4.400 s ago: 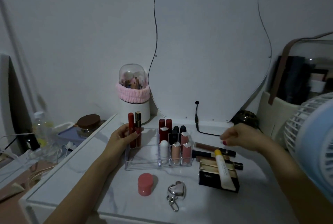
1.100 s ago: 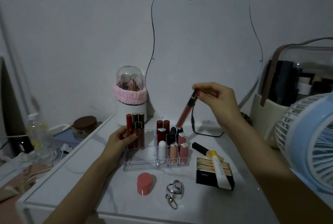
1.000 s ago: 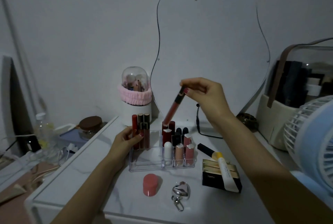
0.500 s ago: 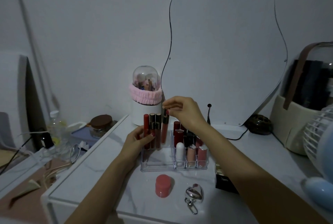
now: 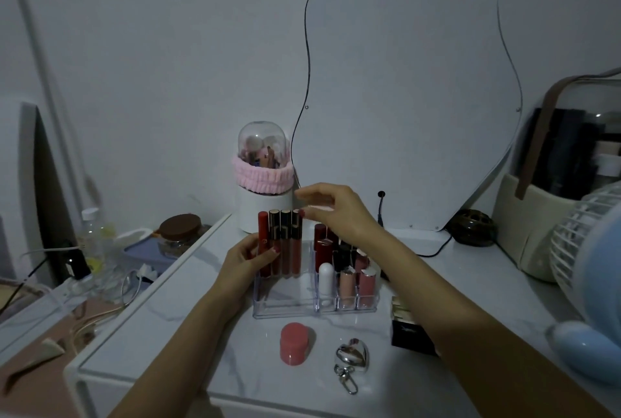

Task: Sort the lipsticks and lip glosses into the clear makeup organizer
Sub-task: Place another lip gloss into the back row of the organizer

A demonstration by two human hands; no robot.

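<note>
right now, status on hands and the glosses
Left hand holds the lip glosses upright in organizer. Right hand at rightmost gloss cap. Nothing blocking.

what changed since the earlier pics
The right hand carried the lip gloss from beside the organizer into its left section, now fourth in the row, fingers just releasing its cap. The left hand stays holding the other tubes; the lipsticks are unchanged.

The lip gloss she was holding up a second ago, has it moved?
Yes. The lip gloss came down into the clear organizer, now upright, rightmost of four tubes beside the lipsticks.
</note>
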